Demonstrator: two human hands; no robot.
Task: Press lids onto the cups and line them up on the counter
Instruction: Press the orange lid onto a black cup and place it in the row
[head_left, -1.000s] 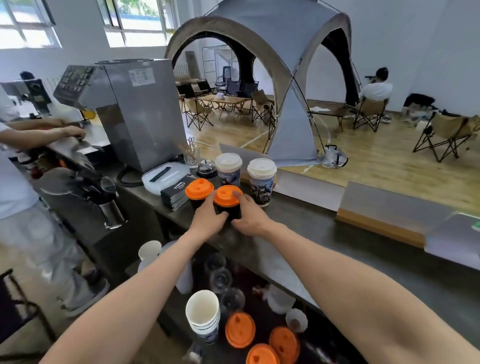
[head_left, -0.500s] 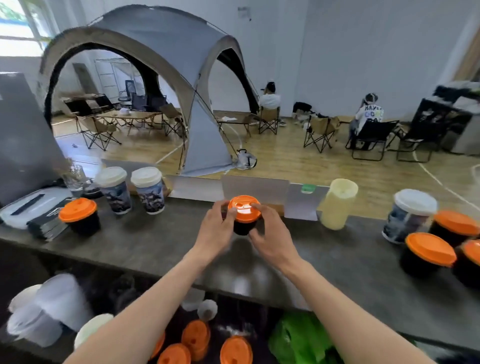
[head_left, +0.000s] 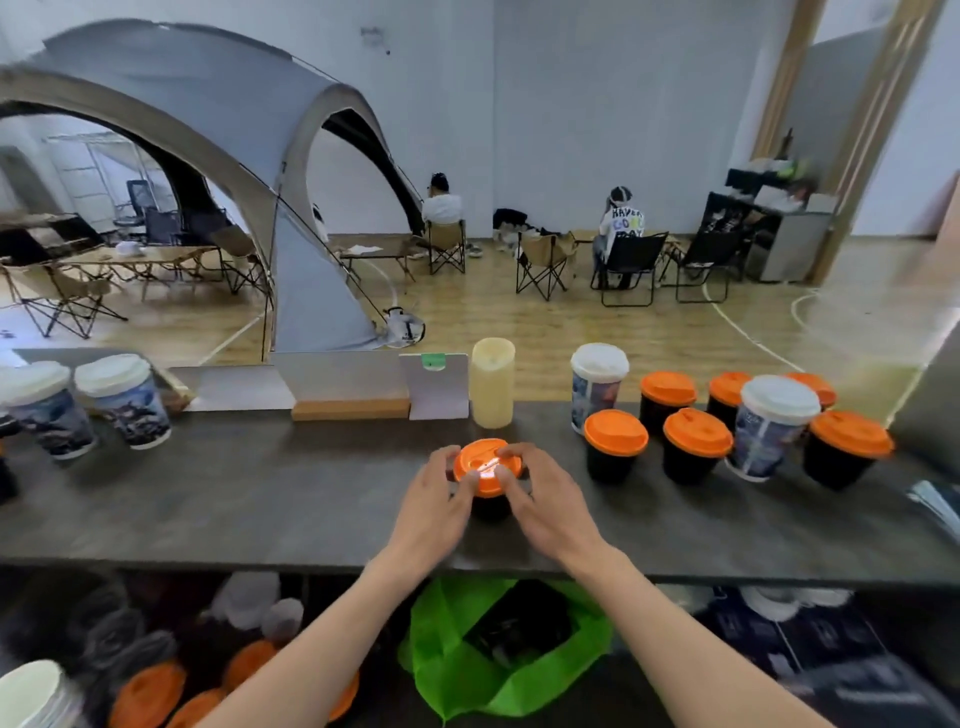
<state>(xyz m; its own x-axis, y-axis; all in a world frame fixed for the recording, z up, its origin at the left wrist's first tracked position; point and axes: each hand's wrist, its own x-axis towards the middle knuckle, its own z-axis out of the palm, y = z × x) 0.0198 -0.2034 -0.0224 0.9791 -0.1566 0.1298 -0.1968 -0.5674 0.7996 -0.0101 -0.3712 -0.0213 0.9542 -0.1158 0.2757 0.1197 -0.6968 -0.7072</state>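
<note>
- My read: well along. A lidded group (head_left: 696, 434) stands at the right end of the counter (head_left: 234, 499), orange-topped black cups mixed with white-topped printed ones. Two white-lidded cups (head_left: 122, 400) sit far left.
- Black cup (head_left: 488, 506) is mid-counter near the front edge, apart from both sets.
- Left hand (head_left: 436, 499) and right hand (head_left: 550, 504) both wrap its sides, thumbs on the orange lid (head_left: 483, 460).
- Lid looks level; glare hides the rim seal.
- Loose lids (head_left: 148, 693) and a cup stack (head_left: 31, 696) below suggest more capping. The line-up is ragged.
</note>
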